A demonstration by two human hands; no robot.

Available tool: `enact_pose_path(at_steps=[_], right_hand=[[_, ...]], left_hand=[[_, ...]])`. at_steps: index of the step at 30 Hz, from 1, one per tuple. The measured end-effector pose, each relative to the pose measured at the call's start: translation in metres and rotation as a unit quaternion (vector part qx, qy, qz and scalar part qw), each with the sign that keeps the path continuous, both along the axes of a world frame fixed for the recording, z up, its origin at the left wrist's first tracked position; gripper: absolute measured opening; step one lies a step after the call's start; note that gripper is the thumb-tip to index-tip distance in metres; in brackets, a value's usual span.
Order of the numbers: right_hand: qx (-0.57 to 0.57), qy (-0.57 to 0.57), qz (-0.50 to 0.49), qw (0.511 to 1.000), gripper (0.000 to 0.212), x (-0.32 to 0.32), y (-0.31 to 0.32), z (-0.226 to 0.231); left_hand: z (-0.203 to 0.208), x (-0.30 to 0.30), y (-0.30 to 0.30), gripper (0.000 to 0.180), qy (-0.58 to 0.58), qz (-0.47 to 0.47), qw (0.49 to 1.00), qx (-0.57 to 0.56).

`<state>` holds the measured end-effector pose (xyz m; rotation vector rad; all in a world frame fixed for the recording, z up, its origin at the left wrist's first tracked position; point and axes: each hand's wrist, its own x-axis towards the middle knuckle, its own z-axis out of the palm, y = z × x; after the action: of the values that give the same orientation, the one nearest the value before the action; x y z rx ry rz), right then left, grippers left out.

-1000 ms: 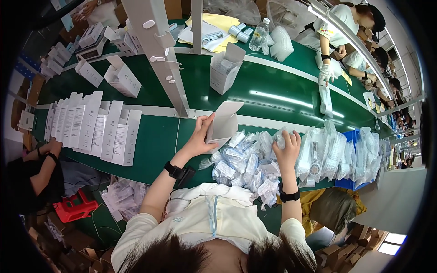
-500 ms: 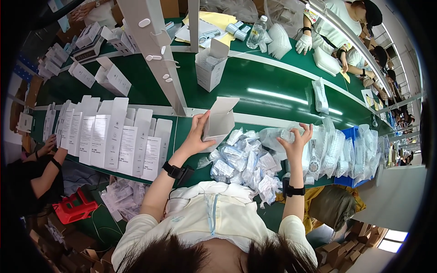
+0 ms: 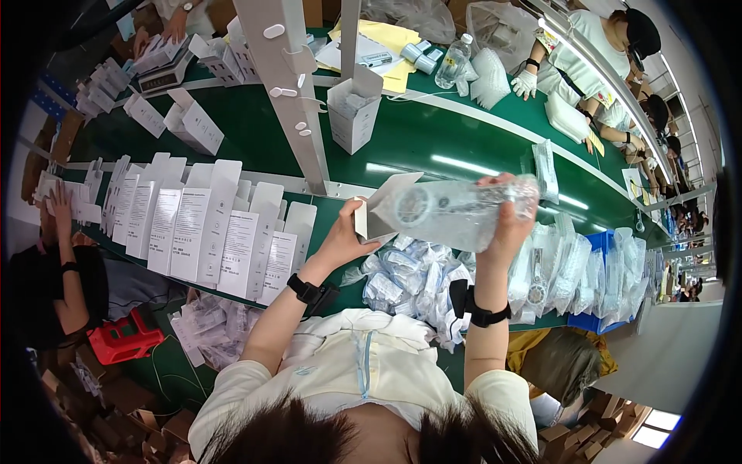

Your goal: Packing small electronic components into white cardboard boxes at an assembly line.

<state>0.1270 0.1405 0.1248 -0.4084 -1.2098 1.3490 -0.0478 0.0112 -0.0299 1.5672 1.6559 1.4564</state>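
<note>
My left hand (image 3: pixel 338 246) grips an open white carton (image 3: pixel 380 220) by its side, its flap standing up. In my right hand (image 3: pixel 506 228) is a device in clear bubble wrap (image 3: pixel 444 207), held by its narrow end. Its wide end, with a pale ring showing through the wrap, points left at the carton's open mouth. That end overlaps the carton in view; I cannot tell whether it is inside. Below my hands lies a heap of small clear bags (image 3: pixel 406 290) with white and blue contents.
Several open white cartons (image 3: pixel 185 232) stand in a row at left. More wrapped devices (image 3: pixel 539 271) stand at right by a blue bin (image 3: pixel 599 251). A metal post (image 3: pixel 290 100) rises beyond my left hand. Another carton (image 3: pixel 354 116) stands farther back. Co-workers sit around.
My right hand has picked up a wrapped device and carried it up and left to the carton. The carton has tipped toward it. At far left, a co-worker's hand has moved onto the cartons.
</note>
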Motion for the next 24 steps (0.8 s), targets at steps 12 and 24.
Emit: enact_pose_path(at_steps=[12, 24], right_hand=[[0.546, -0.394, 0.144, 0.725, 0.023, -0.047, 0.009, -0.051], [0.118, -0.796, 0.122, 0.581, 0.036, 0.002, 0.028, -0.208]], left_hand=[[-0.024, -0.013, -0.008, 0.088, -0.068, 0.008, 0.997, 0.047], [0.028, -0.03, -0.021, 0.059, 0.054, 0.098, 0.993, -0.034]])
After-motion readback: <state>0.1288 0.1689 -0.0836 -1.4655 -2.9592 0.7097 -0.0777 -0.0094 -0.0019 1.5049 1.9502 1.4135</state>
